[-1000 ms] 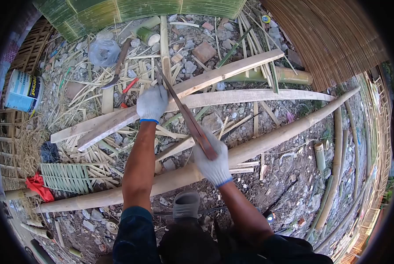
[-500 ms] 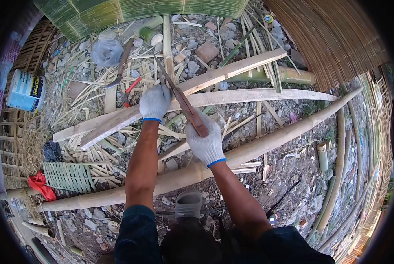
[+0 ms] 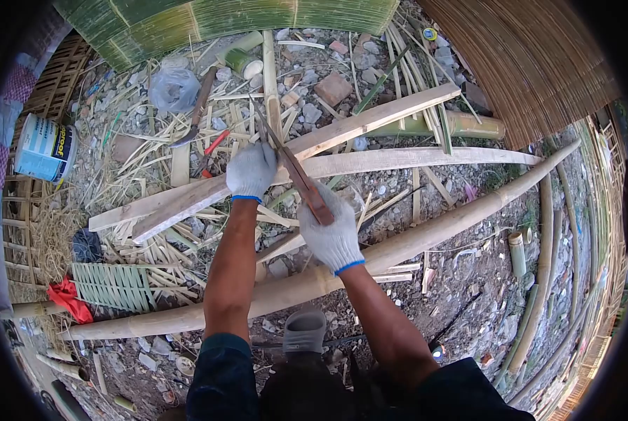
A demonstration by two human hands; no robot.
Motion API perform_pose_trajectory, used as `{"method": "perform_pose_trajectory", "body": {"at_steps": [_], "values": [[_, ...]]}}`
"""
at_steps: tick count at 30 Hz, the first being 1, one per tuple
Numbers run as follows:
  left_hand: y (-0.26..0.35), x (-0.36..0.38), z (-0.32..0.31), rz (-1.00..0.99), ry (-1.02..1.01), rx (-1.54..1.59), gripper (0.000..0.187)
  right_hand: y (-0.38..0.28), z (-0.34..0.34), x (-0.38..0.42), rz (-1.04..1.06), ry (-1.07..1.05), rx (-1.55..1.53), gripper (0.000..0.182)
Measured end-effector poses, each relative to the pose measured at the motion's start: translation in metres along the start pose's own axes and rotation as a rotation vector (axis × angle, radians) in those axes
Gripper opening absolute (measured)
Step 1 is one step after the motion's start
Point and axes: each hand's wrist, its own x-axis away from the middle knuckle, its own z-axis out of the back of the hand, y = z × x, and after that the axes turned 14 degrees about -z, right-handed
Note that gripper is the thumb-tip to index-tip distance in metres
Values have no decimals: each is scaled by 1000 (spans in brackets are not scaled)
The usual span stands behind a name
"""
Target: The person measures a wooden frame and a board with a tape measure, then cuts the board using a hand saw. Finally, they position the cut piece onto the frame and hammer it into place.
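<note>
My right hand, in a white knitted glove with a blue cuff, is wrapped round the brown wooden handle of a knife. Its narrow blade, seen almost edge-on, points away and to the left. My left hand, gloved the same way, is closed over a pale wooden plank just left of the blade; its fingertips are partly hidden. The plank crosses a second, slightly curved plank under my hands. Thin bamboo strips lie scattered around them.
A long bamboo pole crosses in front of me. Another wooden-handled knife, a red-handled tool, a plastic bag and a paint bucket lie beyond and left. Woven panels edge the rubble ground.
The whole view has shifted slightly down and to the right. Both hands keep their grips, and the knife blade stays close to the left hand.
</note>
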Motion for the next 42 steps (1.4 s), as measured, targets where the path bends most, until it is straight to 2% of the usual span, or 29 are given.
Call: {"method": "perform_pose_trajectory", "body": {"at_steps": [1,2,3,6,7,8,9,12,15,17,20,21,23,24,26,29,30,31,32,34,36,37,39,41,42], "values": [[1,7,0,9,-19,12,40,-2,8,14,-5,11,5,54],[0,2,-1,17,-11,22,41,-18,35,42,-241,-117,10,56],[-2,-3,-3,34,-2,34,41,3,45,65,-49,-34,52,56],[-1,3,-4,-24,32,2,42,-3,59,87,-106,-74,9,54],[0,10,-6,-5,19,11,42,-6,54,72,-110,-61,81,52],[-2,7,-10,6,26,17,42,-11,36,46,-165,-69,-34,47],[-2,4,-11,14,30,22,42,-14,12,14,-122,-18,-53,43],[-4,-4,-3,24,31,13,42,-12,-12,-29,-89,-46,3,46],[-3,-4,-3,-9,40,8,42,-17,36,45,-138,-83,35,43],[-1,7,-8,-13,35,7,41,-12,71,90,-111,-82,167,58],[-1,5,-10,-4,58,11,38,-4,61,78,-16,-42,178,56],[1,3,-10,-10,57,6,37,-19,42,49,-179,-56,-14,50],[-2,6,-13,-27,51,-13,36,-6,-4,-14,-50,0,-2,42],[-3,5,-12,-38,73,-28,36,-13,-9,-30,-51,-35,60,41],[-5,3,-13,-59,83,-43,37,-14,2,-14,-75,-44,25,42],[-5,-11,-8,-44,71,-33,36,-2,48,65,-108,-74,-56,49],[-1,5,-11,-13,28,-15,36,-5,60,89,-100,-76,78,52],[-2,7,-14,-7,68,-16,36,-9,69,97,-71,-81,207,55],[-2,8,-15,-21,96,-14,36,-13,73,92,-129,-137,172,56],[1,10,-13,-70,124,-23,33,-19,40,46,-204,-115,-51,52],[0,8,-15,-54,96,-30,32,-5,-6,-11,-69,-20,-29,45],[-1,8,-13,-45,75,-34,31,-19,-9,-27,-152,-76,35,43],[-3,5,-12,-80,89,-42,31,-6,-8,-16,-8,-7,73,46],[-4,-4,-11,-94,105,-39,30,-1,22,33,-75,-24,2,52],[-3,-5,-11,-84,105,-34,30,0,44,56,-74,-42,61,55]]}}
